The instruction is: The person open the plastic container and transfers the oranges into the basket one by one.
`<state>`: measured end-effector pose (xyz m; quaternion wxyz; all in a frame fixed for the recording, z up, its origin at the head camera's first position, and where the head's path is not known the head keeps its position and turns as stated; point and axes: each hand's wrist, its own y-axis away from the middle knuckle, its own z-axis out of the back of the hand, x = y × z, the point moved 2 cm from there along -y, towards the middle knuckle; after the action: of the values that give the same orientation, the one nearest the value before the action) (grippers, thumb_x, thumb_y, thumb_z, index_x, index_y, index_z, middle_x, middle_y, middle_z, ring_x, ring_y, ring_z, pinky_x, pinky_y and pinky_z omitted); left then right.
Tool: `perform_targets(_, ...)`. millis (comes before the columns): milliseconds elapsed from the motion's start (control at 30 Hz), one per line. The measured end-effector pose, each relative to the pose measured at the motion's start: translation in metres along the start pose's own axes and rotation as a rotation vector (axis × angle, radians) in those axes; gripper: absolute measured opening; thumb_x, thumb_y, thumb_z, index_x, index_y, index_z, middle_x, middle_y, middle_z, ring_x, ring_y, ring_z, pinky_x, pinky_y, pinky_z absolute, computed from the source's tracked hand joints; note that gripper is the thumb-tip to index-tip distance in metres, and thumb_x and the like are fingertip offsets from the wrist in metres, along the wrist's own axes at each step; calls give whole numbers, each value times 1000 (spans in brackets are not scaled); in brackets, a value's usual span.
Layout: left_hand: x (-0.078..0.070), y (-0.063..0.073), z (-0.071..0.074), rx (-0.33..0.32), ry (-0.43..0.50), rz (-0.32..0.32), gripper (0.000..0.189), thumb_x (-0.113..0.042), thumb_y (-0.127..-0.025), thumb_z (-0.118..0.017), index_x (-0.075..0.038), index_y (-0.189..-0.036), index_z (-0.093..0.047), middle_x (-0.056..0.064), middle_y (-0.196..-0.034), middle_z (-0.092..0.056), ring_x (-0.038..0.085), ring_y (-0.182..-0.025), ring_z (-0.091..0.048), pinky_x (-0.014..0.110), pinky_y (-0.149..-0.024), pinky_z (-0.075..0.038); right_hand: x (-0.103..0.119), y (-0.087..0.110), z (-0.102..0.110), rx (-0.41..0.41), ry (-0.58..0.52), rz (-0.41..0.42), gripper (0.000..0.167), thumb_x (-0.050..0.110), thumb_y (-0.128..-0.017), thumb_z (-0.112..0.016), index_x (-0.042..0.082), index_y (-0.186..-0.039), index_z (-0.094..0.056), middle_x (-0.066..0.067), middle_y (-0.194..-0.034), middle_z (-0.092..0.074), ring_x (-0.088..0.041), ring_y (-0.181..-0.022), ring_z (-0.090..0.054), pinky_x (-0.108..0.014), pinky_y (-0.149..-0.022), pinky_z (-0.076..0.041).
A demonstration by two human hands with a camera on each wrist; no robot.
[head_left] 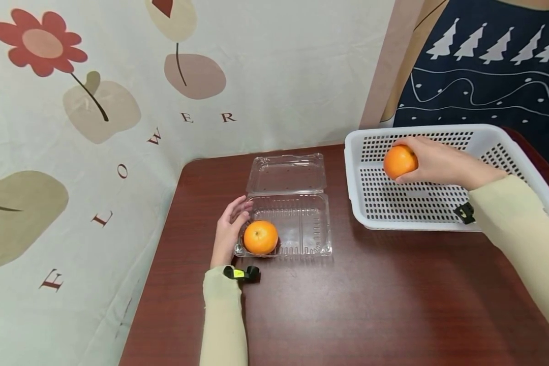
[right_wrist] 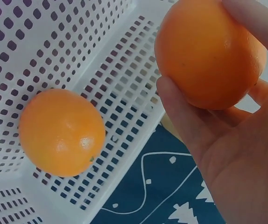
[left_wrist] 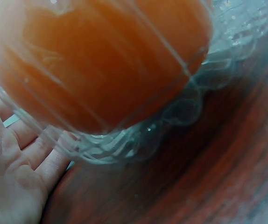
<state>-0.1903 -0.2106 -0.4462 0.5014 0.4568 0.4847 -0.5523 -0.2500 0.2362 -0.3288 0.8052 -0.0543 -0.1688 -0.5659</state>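
My right hand (head_left: pixel 439 161) grips an orange (head_left: pixel 400 162) above the white basket, thumb and fingers curled round the fruit. Deeper in the basket lies another orange (right_wrist: pixel 62 132), seen in the right wrist view and hidden by the arm in the head view. A clear plastic clamshell box (head_left: pixel 302 223) lies on the table with its lid (head_left: pixel 286 174) folded back. One orange (head_left: pixel 261 237) sits in the box's near left corner. My left hand (head_left: pixel 229 229) rests against the box's left wall, fingers loosely extended; the left wrist view shows its fingers (left_wrist: pixel 50 165) beside the plastic.
The white perforated basket (head_left: pixel 352 190) stands at the right of the dark red table (head_left: pixel 283 315). A pale wall cloth (head_left: pixel 274 76) with flower prints hangs behind and to the left. Dark blue cloth (head_left: pixel 485 91) with white trees is at the back right.
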Motion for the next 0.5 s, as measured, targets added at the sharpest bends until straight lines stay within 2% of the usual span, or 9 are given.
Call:
perform_targets(167,-2,0,1,-1,1,-8,43,-10,-90,-51,-11,-132,-42,11,-125,-51,22,-116,-46,30,-94,-40,-1,-5,-1,6,-19,0,80,48,-68,-72,10,-128,-36,-15,-114,-43,-29,-92,-45,-44,-73,-43)
perform_targets(333,-2,0,1,3,3,-20,43,-8,-90,-51,-10,-132,-42,13,-125,-51,23,-115,-46,30,-93,-40,-3,-7,-1,40,-12,-43,88,51,-68,-70,10,-134,-29,-19,-118,-40,-32,-92,-45,-46,-72,-43)
perform_targets(500,10,-4,3,0,20,-27,43,-9,-90,-52,-13,-132,-43,9,-123,-53,20,-115,-47,29,-93,-41,-5,-10,-3,45,-6,-51,91,51,-68,-70,7,-136,-28,-21,-120,-40,-34,-95,-44,-49,-73,-41)
